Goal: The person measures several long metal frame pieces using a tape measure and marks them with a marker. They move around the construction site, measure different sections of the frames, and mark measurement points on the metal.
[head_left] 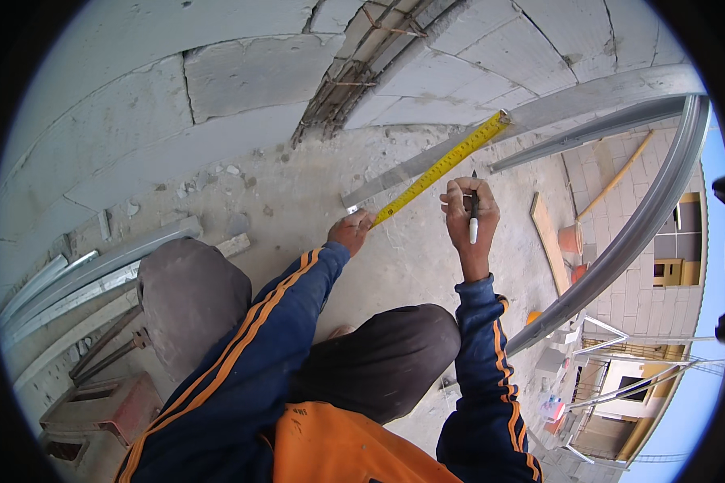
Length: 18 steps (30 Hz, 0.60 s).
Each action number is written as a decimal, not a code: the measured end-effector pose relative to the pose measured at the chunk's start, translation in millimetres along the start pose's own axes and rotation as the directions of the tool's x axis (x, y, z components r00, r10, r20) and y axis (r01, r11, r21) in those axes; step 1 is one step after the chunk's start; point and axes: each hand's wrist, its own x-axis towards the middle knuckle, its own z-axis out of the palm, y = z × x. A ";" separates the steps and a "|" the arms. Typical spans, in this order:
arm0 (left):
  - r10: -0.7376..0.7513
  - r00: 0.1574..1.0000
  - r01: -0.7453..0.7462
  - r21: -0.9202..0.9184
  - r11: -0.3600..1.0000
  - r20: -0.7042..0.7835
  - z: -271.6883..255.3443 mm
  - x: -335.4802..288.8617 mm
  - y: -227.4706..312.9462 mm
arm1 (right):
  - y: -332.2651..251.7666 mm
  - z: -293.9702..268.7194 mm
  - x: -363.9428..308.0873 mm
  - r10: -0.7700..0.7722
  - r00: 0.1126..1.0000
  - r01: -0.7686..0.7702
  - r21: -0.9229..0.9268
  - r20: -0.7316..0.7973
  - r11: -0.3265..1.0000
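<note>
Number scale (461, 152); along yellow tape (441, 168)

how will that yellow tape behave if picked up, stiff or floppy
The yellow tape is probably light, being a narrow strip. Running straight from the left hand, it may feel fairly stiff, but its slimness suggests it could buckle if pushed.

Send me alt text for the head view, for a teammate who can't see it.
The left hand holds a yellow tape extended beside a long metal profile, and the right hand holds a marker, dark tip up. A pale block wall stands ahead; more profiles lie at left.
</note>
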 end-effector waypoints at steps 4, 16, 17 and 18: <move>0.020 0.999 -0.020 0.015 1.000 -0.032 -1.6 -6.5 -12.0 | 3.4 6.6 13.0 -0.086 0.996 0.077 -0.205 -0.035 0.976; 0.126 0.988 -0.129 -0.028 0.991 -0.088 -7.3 -24.7 -6.4 | 18.0 37.7 2.1 0.134 0.986 -0.131 -0.029 0.102 0.991; 0.136 0.987 -0.139 -0.036 0.990 -0.082 -7.3 -24.8 -8.7 | 17.2 37.7 0.9 0.156 0.979 -0.158 0.004 0.131 0.987; 0.111 0.990 -0.114 -0.029 0.993 -0.084 -7.3 -24.1 -11.1 | 16.7 37.6 -0.4 0.184 0.971 -0.193 0.043 0.154 0.980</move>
